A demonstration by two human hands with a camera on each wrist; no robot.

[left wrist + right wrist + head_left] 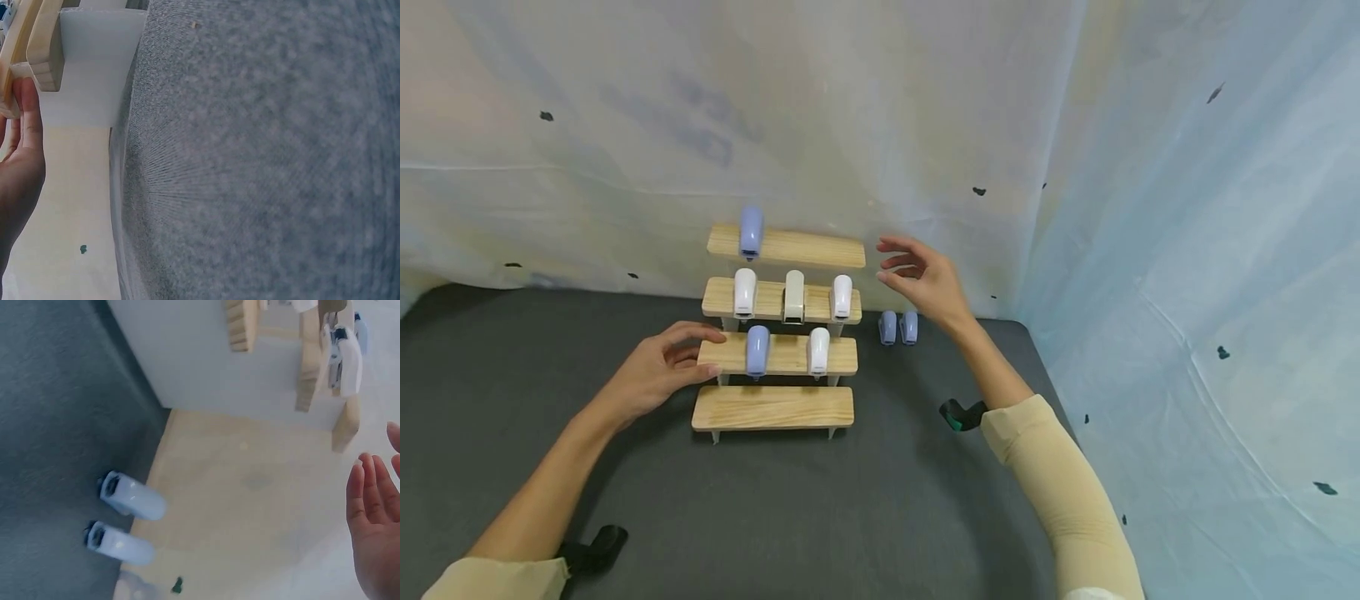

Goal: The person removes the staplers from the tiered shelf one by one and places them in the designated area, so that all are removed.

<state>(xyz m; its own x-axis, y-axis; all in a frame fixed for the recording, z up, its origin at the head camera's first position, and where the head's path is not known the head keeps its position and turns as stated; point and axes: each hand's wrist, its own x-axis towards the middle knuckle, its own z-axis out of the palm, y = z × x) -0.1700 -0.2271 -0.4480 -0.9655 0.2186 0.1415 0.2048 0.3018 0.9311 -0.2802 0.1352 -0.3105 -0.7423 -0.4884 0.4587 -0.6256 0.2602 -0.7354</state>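
Note:
A stepped wooden display stand (772, 408) with four shelves carries several small staplers. At its left end my left hand (655, 375) grips the second shelf from the bottom, thumb in front and fingers behind; these fingers (30, 119) show at the shelf end in the left wrist view. That shelf bears a blue stapler (757, 350) and a white stapler (817, 350). Above them stand a white stapler (745, 292), a beige stapler (793, 296) and another white stapler (842, 297); a blue stapler (751, 231) tops the stand. Right of the top shelf, my right hand (928, 283) hovers with nothing in it.
Two blue staplers (887, 327) stand on the dark table (820, 517) right of the stand, by the back curtain (865, 100). A side curtain (1187, 292) borders the table's right edge. The lowest shelf holds no stapler.

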